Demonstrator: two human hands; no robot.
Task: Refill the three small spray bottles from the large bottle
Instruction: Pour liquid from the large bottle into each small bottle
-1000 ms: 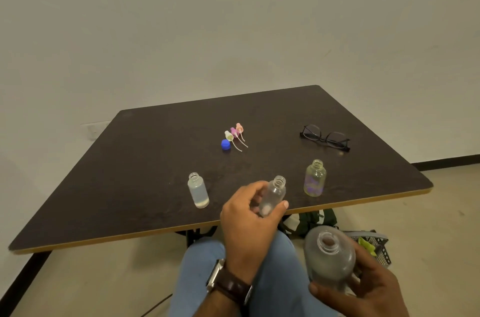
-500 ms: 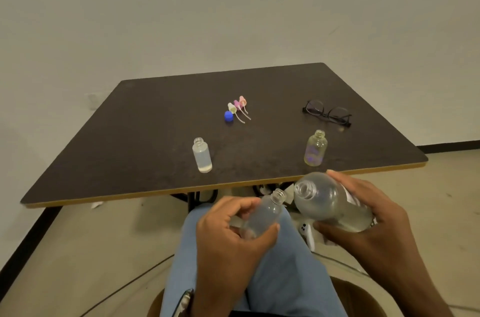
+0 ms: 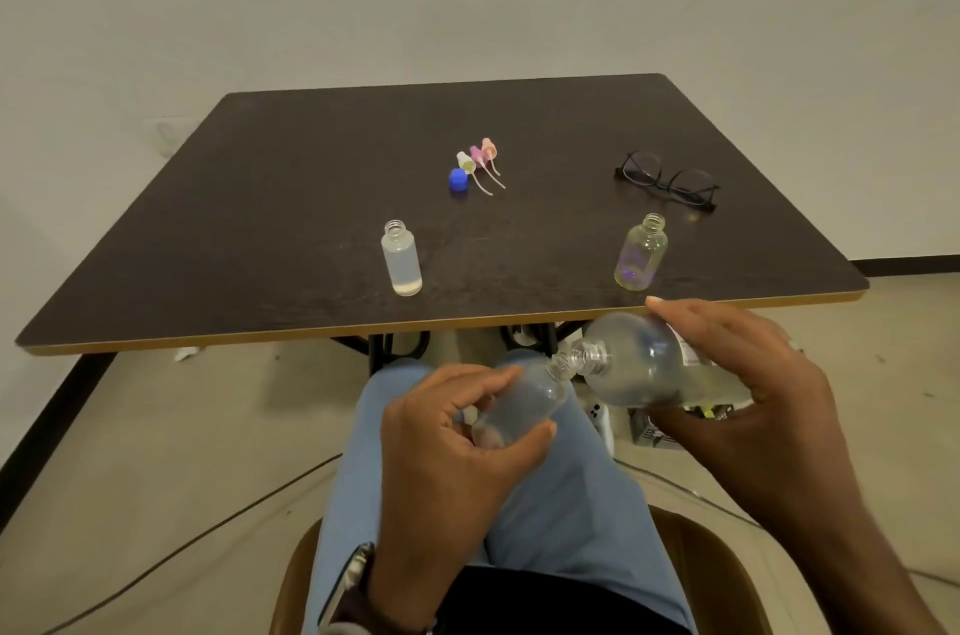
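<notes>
My left hand (image 3: 447, 442) grips a small clear spray bottle (image 3: 524, 400) over my lap, tilted with its open neck up and to the right. My right hand (image 3: 748, 385) holds the large clear bottle (image 3: 639, 364) on its side, its mouth touching the small bottle's neck. Two more small bottles stand uncapped on the dark table (image 3: 311, 197): one part-filled with clear liquid (image 3: 401, 258) at front left, one nearly empty (image 3: 640, 253) at front right. Three spray tops (image 3: 480, 161) and a blue cap (image 3: 457, 179) lie mid-table.
Black glasses (image 3: 667, 181) lie at the table's right. Below the table's front edge are my blue-trousered legs (image 3: 561, 504), a brown chair seat (image 3: 717, 577), cables on the floor (image 3: 218, 525) and a small basket (image 3: 670, 426) with odds and ends.
Both hands dropped from the table edge to my lap. The large bottle went from upright to lying tilted, and its mouth has closed in onto the small bottle's neck.
</notes>
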